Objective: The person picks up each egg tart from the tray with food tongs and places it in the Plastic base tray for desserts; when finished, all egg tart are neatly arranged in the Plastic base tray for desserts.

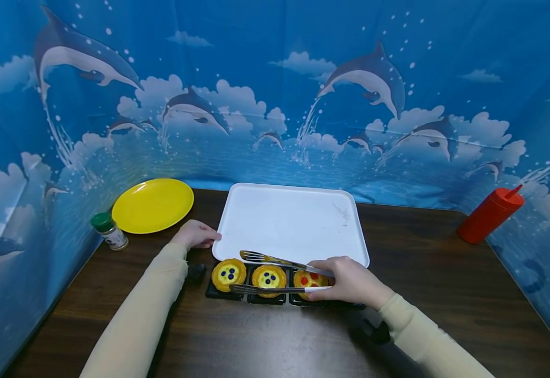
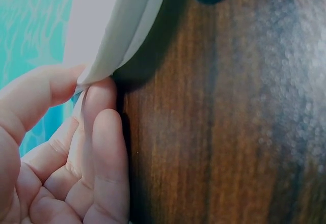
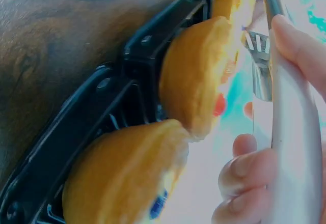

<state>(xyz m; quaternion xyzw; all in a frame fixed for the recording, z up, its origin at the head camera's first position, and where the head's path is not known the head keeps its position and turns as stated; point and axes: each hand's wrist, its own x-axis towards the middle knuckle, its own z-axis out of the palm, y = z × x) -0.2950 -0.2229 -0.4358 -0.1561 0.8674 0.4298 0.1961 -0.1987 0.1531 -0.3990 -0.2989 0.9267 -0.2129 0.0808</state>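
Note:
My left hand pinches the front left corner of a white tray; the left wrist view shows the rim between thumb and fingers. My right hand holds tongs with pale handles and a fork-tined tip. Their two spread arms point left, above a black plastic container of tarts in front of the tray. Two tarts with blue dots lie at its left, then a red-dotted tart partly under the tongs. Another blue-dotted tart, in the right wrist view, is hidden from the head view by my right hand.
A yellow plate lies at the back left, beside a green-capped shaker bottle. A red squeeze bottle stands at the right edge of the dark wooden table. A dolphin-print cloth hangs behind.

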